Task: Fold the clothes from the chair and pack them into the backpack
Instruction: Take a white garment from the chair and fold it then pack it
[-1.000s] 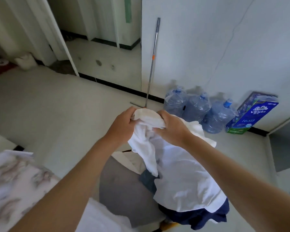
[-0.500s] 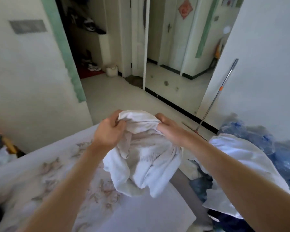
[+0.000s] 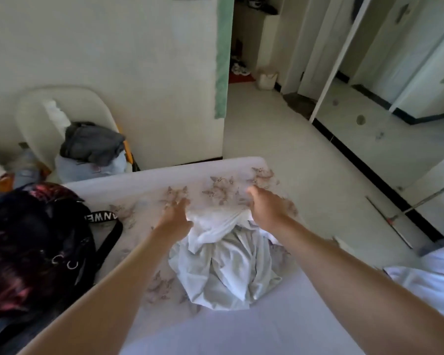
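Note:
A crumpled white garment (image 3: 223,267) lies on the table (image 3: 151,180), which has a white top with a faded flower print. My left hand (image 3: 176,213) grips the garment's far left edge, and my right hand (image 3: 265,208) grips its far right edge, stretching the cloth between them. A dark backpack (image 3: 34,252) with red pattern and a lettered strap sits on the table's left side. More white clothing (image 3: 426,275) shows at the right edge.
A cream chair (image 3: 36,111) stands behind the table at the left, holding grey and pale blue clothes (image 3: 92,144). Open tiled floor (image 3: 280,144) stretches beyond the table toward a doorway. A mop handle (image 3: 405,208) lies at the right.
I have turned left from the chair to the table. The white garment came down from the air onto the tabletop, and both hands moved apart along its far edge.

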A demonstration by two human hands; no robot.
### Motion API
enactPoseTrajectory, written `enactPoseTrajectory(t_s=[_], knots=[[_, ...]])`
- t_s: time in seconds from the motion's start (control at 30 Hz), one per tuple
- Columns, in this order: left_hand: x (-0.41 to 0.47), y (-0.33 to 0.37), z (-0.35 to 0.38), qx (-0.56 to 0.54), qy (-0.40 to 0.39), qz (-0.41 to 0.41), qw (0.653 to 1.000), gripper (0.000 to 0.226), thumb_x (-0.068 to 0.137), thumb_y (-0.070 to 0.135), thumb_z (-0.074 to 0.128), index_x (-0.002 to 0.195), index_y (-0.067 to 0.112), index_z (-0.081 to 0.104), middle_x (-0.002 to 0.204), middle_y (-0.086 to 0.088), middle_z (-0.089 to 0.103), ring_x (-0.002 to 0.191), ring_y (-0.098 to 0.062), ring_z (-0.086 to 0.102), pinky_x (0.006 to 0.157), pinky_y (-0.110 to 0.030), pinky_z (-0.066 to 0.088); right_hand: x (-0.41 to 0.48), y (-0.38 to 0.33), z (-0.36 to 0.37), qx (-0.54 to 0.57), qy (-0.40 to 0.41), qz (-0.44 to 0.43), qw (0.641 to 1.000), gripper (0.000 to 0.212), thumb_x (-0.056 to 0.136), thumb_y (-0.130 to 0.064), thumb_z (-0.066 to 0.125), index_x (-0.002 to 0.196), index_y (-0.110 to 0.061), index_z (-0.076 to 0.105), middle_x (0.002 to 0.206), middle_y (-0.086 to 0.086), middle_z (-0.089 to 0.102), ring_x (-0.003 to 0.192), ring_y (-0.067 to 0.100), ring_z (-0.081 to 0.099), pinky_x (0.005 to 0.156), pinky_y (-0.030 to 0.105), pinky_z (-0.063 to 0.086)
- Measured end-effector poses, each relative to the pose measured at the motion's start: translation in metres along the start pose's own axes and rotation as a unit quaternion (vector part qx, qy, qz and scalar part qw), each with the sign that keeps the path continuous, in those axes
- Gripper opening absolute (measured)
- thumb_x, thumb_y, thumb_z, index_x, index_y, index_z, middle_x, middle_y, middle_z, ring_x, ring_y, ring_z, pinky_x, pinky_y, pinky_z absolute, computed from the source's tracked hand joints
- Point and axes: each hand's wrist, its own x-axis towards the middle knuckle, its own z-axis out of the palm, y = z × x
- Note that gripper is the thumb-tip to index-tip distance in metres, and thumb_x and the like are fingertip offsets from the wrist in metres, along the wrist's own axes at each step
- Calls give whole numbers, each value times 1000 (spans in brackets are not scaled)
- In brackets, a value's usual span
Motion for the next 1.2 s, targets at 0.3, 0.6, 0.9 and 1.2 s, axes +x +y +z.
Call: enactPoseTrajectory(t_s=[0.3,0.6,0.9,1.2], knots=[[-24,-27,88,114,-98,-25,988,71,76,47,70,138,46,36,150,4,9,134,-31,25,97,-45,48,16,3,117,-11,-141,-204,969,75,84,0,56,152,-24,36,158,9,30,143,29,32,107,45,37],[-1,-40,53,-34,4,-21,999,40,83,-7,38,97,29,51,91,8,56,72,-16,56,55,-28,45,64,-9,125,-11,-143,-160,977,26,99,-26,47,115,-22,67,106,6,72,97,29,67,81,34,47],[58,-50,-21,6,322,-95,942,50,76,-15,46,109,19,63,120,-3,56,106,-26,48,85,-33,37,154,2,72,198,91,111,970,29,97,-11,49,126,-11,49,113,14,60,98,33,57,81,39,43],[2,-59,98,91,-51,26,994,46,84,29,69,125,41,51,147,8,29,140,-18,24,115,-42,27,22,-4,130,19,-273,-206,939,59,80,-69,52,128,-36,48,139,-3,41,130,23,41,108,44,38]])
